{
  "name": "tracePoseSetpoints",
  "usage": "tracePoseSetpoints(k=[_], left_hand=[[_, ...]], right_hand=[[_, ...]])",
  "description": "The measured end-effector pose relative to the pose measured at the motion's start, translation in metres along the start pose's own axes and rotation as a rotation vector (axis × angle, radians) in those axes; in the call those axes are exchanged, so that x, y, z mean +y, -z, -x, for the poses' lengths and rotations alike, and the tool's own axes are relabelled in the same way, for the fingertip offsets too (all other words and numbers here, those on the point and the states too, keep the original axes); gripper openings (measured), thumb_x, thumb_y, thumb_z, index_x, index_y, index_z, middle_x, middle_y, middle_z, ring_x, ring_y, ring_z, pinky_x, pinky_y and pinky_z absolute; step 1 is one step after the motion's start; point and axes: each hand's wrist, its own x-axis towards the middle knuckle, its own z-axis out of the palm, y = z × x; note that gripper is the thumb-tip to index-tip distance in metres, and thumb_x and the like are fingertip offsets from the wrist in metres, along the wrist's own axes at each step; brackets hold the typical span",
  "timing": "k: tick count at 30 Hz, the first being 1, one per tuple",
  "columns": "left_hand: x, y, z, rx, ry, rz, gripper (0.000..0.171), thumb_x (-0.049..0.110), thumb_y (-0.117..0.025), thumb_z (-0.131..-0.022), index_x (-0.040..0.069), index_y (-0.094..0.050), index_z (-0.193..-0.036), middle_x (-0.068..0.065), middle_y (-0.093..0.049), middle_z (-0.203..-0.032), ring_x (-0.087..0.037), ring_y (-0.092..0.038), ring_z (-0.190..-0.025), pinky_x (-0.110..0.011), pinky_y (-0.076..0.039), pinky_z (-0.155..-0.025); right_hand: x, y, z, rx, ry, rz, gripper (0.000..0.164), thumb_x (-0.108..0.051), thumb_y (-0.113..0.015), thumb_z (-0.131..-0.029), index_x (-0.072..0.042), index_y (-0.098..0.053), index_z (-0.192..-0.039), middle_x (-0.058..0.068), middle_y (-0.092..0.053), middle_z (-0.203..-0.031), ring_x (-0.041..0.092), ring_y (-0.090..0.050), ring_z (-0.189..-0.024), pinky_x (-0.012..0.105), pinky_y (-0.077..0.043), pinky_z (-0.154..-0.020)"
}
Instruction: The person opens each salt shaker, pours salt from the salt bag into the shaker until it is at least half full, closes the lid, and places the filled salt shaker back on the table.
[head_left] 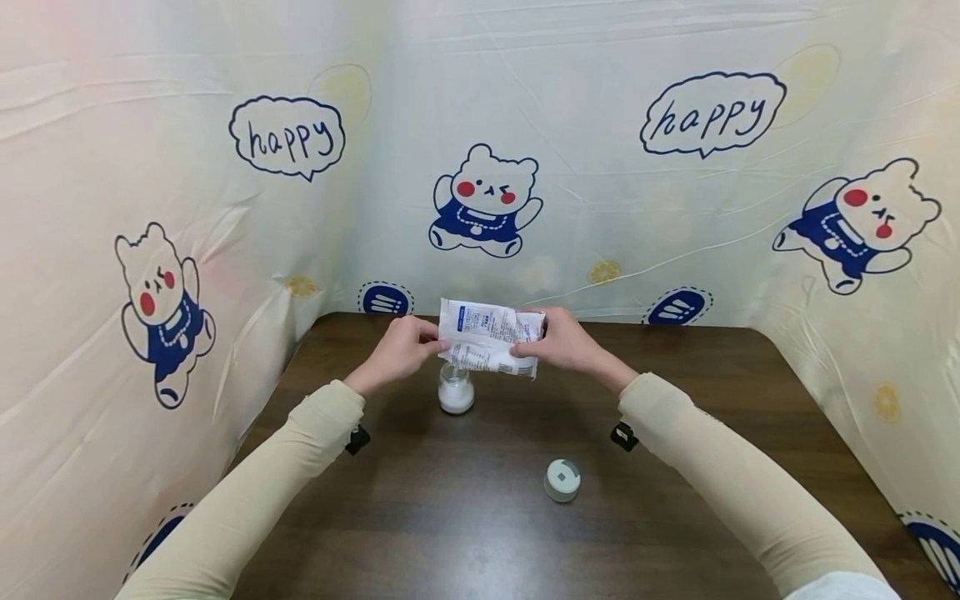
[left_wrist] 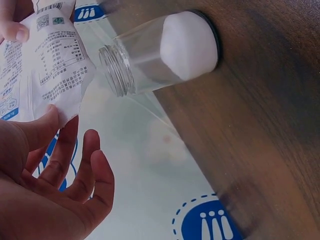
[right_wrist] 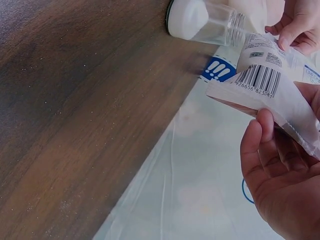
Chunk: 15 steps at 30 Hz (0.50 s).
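Observation:
Both hands hold a white printed packet point(head_left: 483, 333) above the table, its blue and black print facing the head camera. My left hand point(head_left: 401, 346) pinches the packet's left edge between thumb and forefinger; the other fingers are loosely curled in the left wrist view. At the opposite end, my right hand point(head_left: 573, 340) grips the packet with the thumb on the printed face and fingers behind. A barcode shows near that end in the right wrist view. Just below the packet's left part stands an uncapped glass jar point(head_left: 456, 393), partly filled with white powder point(left_wrist: 187, 45).
A round pale lid point(head_left: 562, 481) lies on the dark wooden table point(head_left: 450, 533), nearer to me and right of the jar. Small white specks dot the tabletop in the right wrist view. A cloth curtain point(head_left: 577, 233) with bear prints surrounds the table's back and sides.

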Motion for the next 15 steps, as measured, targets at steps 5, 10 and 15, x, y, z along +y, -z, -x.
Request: tracePoseSetpoints(k=[5, 10, 15], left_hand=[[0.0001, -0.001, -0.0001, -0.007, 0.002, 0.013, 0.018, 0.007, -0.075, -0.099, 0.002, -0.08, -0.115, -0.011, -0.077, -0.111, -0.028, -0.063, -0.084, -0.037, -0.051, -0.072], [0.0008, -0.0019, -0.0018, -0.004, -0.001, 0.008, 0.018, 0.008, -0.075, -0.099, 0.003, -0.08, -0.116, -0.01, -0.077, -0.109, -0.026, -0.063, -0.083, -0.036, -0.05, -0.071], [0.0002, -0.0025, -0.0045, 0.003, -0.03, -0.002, 0.015, 0.007, -0.075, -0.099, 0.001, -0.081, -0.112, -0.01, -0.078, -0.104, -0.022, -0.063, -0.079, -0.035, -0.05, -0.069]], right_hand=[[0.0007, 0.0008, 0.0008, -0.002, 0.001, -0.004, 0.048, -0.015, -0.087, -0.088, -0.005, -0.07, -0.132, 0.006, -0.076, -0.108, 0.023, -0.072, -0.083, 0.035, -0.061, -0.07], [0.0022, 0.0018, 0.0007, 0.003, 0.001, 0.0, 0.047, -0.014, -0.087, -0.088, -0.005, -0.07, -0.131, 0.006, -0.076, -0.107, 0.022, -0.073, -0.083, 0.035, -0.061, -0.07], [0.0023, 0.0027, 0.001, 0.009, 0.006, 0.023, 0.045, -0.014, -0.087, -0.087, -0.004, -0.072, -0.128, 0.006, -0.077, -0.103, 0.02, -0.072, -0.081, 0.034, -0.059, -0.067]])
